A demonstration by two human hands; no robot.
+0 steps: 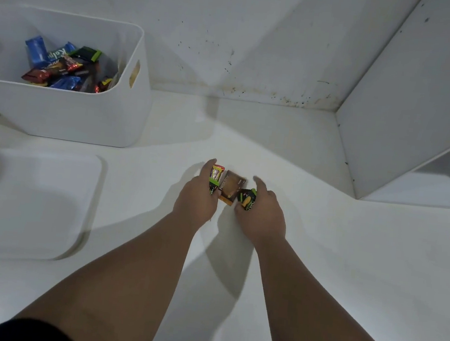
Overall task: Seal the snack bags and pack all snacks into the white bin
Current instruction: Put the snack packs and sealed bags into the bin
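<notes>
We find both hands meeting at the middle of the frame over three snacks lying loose on the white counter. The left hand curls its fingers over a green-edged packet, forefinger stretched along its far side and thumb hidden beneath, so we read it as gripped. The right hand pinches a black packet with green trim, thumb pressed on its face and forefinger lifted straight above it. Between the two, touching both, a brown packet lies flat on the counter, held by neither hand as far as we can tell. The white bin stands in the upper left of the frame, well apart from the hands, with a heap of wrapped snacks in blue, red and green inside it. A flat white tray sits at the left edge below the bin. We judge the step in hand to be gathering the remaining packets for the bin; whether any needs sealing we cannot tell, as their ends are too small to read. The next move calls for trapping the brown packet between the other two, or scooping it up, then carrying all three up and left over the bin's near rim without letting the loose middle one slip out.
</notes>
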